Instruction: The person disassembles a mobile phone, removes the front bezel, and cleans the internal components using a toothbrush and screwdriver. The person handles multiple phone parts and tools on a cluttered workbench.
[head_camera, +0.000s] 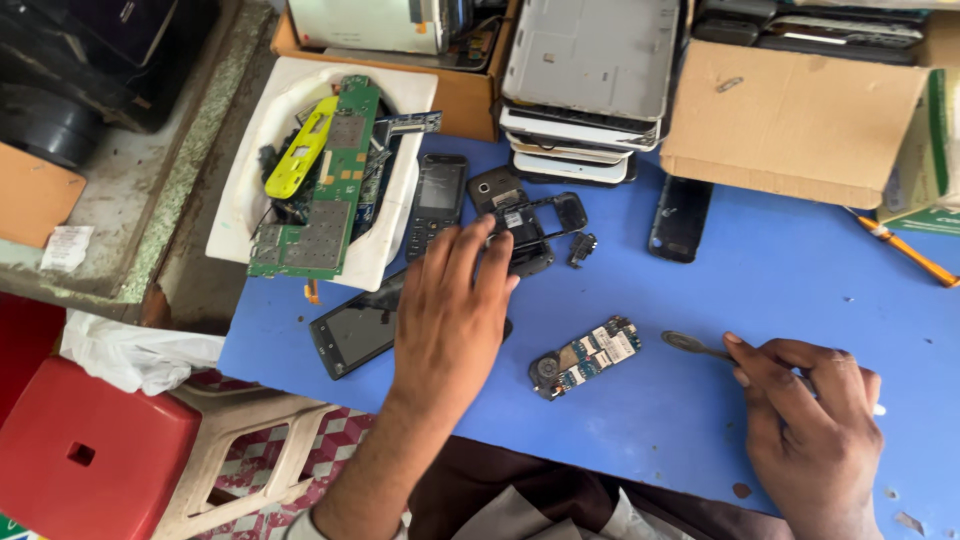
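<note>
My left hand (450, 315) reaches forward over the blue table (780, 290), fingers spread, its tips touching a black phone frame (528, 225). Under the palm lies a dark phone with a glossy screen (350, 335). My right hand (810, 420) rests near the table's front edge, pinching a thin metal pry tool (692, 346) that points left. A small bare phone circuit board (585, 356) lies between the two hands. A black keypad phone (438, 198) lies just beyond my left fingers.
A white tray (250, 160) at the table's left holds green circuit boards and a yellow part. Stacked tablets (585, 90), cardboard boxes (790, 120), a black phone cover (680, 218) and an orange screwdriver (910, 252) lie at the back. A red stool (90, 450) stands lower left.
</note>
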